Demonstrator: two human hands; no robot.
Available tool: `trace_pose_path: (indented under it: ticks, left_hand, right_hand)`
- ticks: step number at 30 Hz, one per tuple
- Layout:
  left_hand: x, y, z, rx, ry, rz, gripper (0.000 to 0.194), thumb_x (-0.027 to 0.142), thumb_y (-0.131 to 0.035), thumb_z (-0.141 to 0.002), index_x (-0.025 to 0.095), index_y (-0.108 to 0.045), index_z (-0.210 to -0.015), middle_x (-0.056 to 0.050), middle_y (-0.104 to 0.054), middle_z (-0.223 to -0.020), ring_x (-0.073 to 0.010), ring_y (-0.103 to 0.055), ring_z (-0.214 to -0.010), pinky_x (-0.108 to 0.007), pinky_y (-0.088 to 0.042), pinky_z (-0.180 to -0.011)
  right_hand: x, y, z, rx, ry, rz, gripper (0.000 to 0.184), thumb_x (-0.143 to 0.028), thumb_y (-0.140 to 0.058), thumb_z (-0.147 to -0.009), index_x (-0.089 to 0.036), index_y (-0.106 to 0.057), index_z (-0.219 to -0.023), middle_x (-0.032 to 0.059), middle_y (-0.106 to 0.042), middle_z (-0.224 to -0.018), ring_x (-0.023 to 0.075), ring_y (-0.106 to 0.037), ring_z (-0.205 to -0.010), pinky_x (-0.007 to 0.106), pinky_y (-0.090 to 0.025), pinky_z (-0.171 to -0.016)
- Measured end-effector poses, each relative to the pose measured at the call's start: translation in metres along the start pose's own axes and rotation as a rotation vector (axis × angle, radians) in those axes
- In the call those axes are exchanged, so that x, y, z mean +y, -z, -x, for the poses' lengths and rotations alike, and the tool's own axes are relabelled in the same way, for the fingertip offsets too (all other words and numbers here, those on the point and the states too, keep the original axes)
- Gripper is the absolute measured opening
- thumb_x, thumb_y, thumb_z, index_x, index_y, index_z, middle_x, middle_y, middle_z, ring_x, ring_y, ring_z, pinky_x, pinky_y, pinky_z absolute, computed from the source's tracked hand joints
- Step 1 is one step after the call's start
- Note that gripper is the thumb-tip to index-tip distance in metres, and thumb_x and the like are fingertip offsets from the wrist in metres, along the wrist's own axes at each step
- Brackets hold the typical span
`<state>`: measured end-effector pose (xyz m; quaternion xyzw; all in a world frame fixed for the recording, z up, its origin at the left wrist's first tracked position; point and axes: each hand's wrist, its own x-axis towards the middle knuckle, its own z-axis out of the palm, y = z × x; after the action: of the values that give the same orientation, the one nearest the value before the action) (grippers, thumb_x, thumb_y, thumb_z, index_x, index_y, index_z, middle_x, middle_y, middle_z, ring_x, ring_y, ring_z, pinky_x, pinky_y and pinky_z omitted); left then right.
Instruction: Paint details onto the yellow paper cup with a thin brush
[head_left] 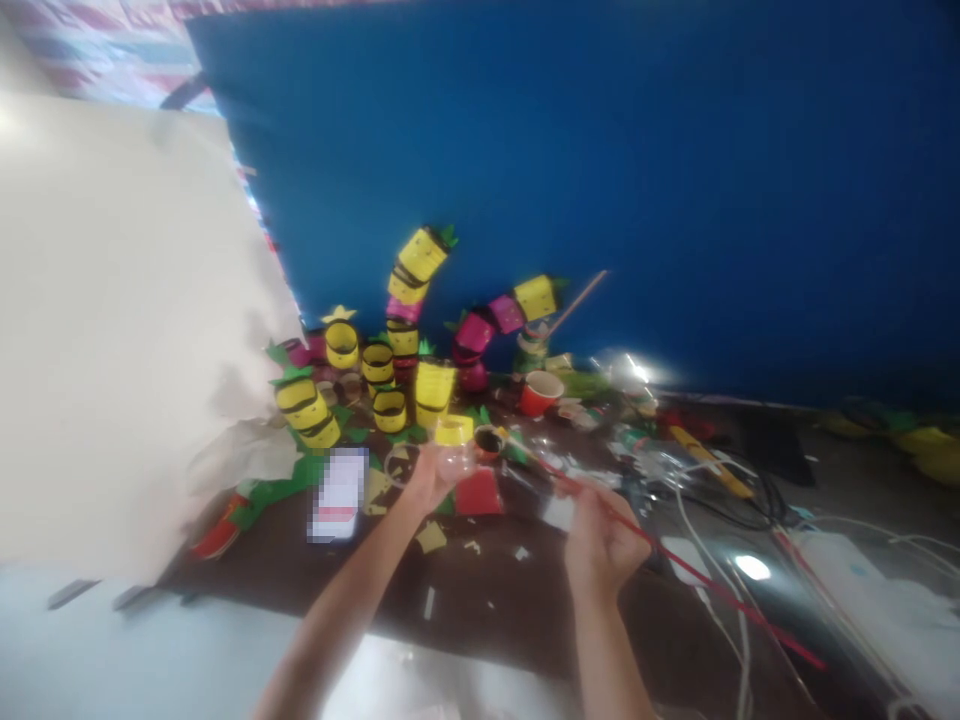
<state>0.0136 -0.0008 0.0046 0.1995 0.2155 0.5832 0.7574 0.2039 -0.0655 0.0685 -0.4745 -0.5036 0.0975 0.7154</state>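
Right hand (600,540) clenched on red stick (697,575), long axis slanting up-left toward clear cup (454,462) grasped in left hand (431,478), tip just short.

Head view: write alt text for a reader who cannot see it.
A person's right hand holds a thin red stick while the left hand holds a small clear cup over a cluttered dark table. Behind stand stacked yellow and pink paper cups against a blue backdrop.

A deep blue wall (675,180) fills the background behind a dark brown table (480,600), with a large cream panel (112,330) at left (bright glare whitens its edge).
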Motion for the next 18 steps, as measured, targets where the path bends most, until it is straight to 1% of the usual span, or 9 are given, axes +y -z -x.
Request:
trace_pose_path:
  ticks: [2,4,6,8,10,12,18]
  left_hand:
    - [-0.001,-0.003,-0.002,0.082,-0.076,-0.021,0.073,0.061,-0.079,-0.054,0.02,-0.06,-0.111,-0.009,-0.071,-0.099,-0.0283,-0.065,-0.1,-0.05,-0.043,-0.098]
    - [-0.003,-0.007,-0.004,0.127,-0.127,-0.037,0.072,0.05,-0.086,-0.049,0.022,-0.057,-0.11,-0.006,-0.07,-0.098,-0.0249,-0.066,-0.097,-0.048,-0.044,-0.097]
    - [-0.005,-0.01,-0.004,0.127,-0.154,-0.052,0.074,0.042,-0.09,-0.044,0.022,-0.056,-0.107,-0.004,-0.069,-0.096,-0.0227,-0.066,-0.094,-0.046,-0.045,-0.095]
    - [-0.006,-0.013,-0.004,0.124,-0.167,-0.061,0.075,0.038,-0.091,-0.041,0.022,-0.054,-0.105,-0.003,-0.068,-0.095,-0.0208,-0.066,-0.092,-0.044,-0.046,-0.094]
    - [-0.007,-0.014,-0.003,0.148,-0.16,-0.083,0.074,0.034,-0.091,-0.041,0.022,-0.052,-0.103,-0.002,-0.067,-0.095,-0.0192,-0.066,-0.089,-0.042,-0.047,-0.092]
    - [-0.007,-0.015,-0.002,0.17,-0.15,-0.115,0.072,0.029,-0.092,-0.041,0.022,-0.051,-0.1,-0.001,-0.066,-0.095,-0.0183,-0.066,-0.088,-0.041,-0.048,-0.09]
    - [-0.012,-0.009,-0.005,0.191,-0.152,-0.173,0.066,0.019,-0.089,-0.046,0.021,-0.049,-0.098,-0.001,-0.063,-0.095,-0.0169,-0.064,-0.089,-0.037,-0.05,-0.085]
  right_hand:
    - [-0.002,0.0,0.003,-0.044,0.023,-0.021,0.013,-0.021,-0.059,-0.085,-0.016,-0.071,-0.088,0.0055,-0.072,-0.07,0.0199,-0.068,-0.063,0.034,-0.055,-0.061]
    - [-0.006,-0.001,0.006,-0.134,0.078,-0.023,0.013,-0.017,-0.058,-0.085,-0.018,-0.07,-0.089,0.0054,-0.073,-0.073,0.0201,-0.069,-0.065,0.034,-0.056,-0.061]
    - [-0.01,-0.004,0.007,-0.256,0.16,-0.014,0.017,-0.013,-0.057,-0.084,-0.021,-0.07,-0.091,0.0052,-0.073,-0.077,0.02,-0.07,-0.068,0.033,-0.056,-0.063]
    - [-0.013,-0.007,0.007,-0.382,0.224,-0.009,0.021,-0.009,-0.056,-0.083,-0.022,-0.069,-0.093,0.0051,-0.074,-0.08,0.0197,-0.07,-0.071,0.032,-0.057,-0.065]
    - [-0.015,-0.01,0.006,-0.459,0.249,-0.014,0.023,-0.008,-0.055,-0.083,-0.023,-0.069,-0.094,0.0052,-0.073,-0.082,0.0189,-0.07,-0.072,0.031,-0.057,-0.065]
    - [-0.016,-0.013,0.004,-0.498,0.248,-0.011,0.024,-0.008,-0.054,-0.084,-0.023,-0.068,-0.095,0.0055,-0.073,-0.083,0.0185,-0.069,-0.073,0.031,-0.057,-0.065]
    - [-0.02,-0.017,-0.001,-0.535,0.234,0.04,0.019,-0.011,-0.053,-0.085,-0.023,-0.068,-0.09,0.0048,-0.073,-0.08,0.0186,-0.069,-0.074,0.031,-0.056,-0.07]
